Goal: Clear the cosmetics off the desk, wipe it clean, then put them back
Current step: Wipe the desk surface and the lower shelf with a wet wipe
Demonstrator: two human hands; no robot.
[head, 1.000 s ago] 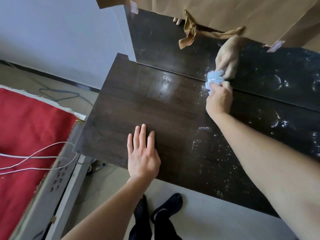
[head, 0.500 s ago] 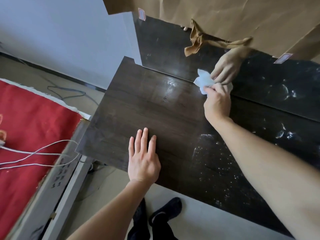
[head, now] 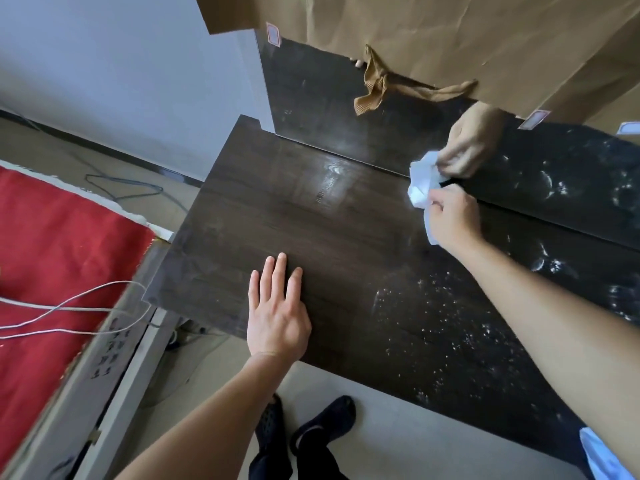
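The dark wood desk top (head: 277, 216) fills the middle of the view and no cosmetics stand on it. My right hand (head: 453, 216) grips a crumpled white wipe (head: 420, 188) and presses it on the desk at its back edge, against the glossy dark back panel (head: 318, 105). That panel mirrors the hand and the wipe. My left hand (head: 277, 306) lies flat near the desk's front edge, fingers spread, holding nothing. White specks and smears (head: 433, 313) cover the desk's right half; the left half looks clean and shiny.
Brown paper (head: 450, 36) covers the wall above the panel, with a torn strip (head: 374, 88) hanging down. A bed with a red cover (head: 52, 258) and white cables (head: 69, 306) stands to the left. My dark shoes (head: 311, 431) show below the desk's front edge.
My right hand shifted a little to the left along the desk's back edge, and the wipe opened from a tight ball into a looser crumple. My left hand stayed flat in place.
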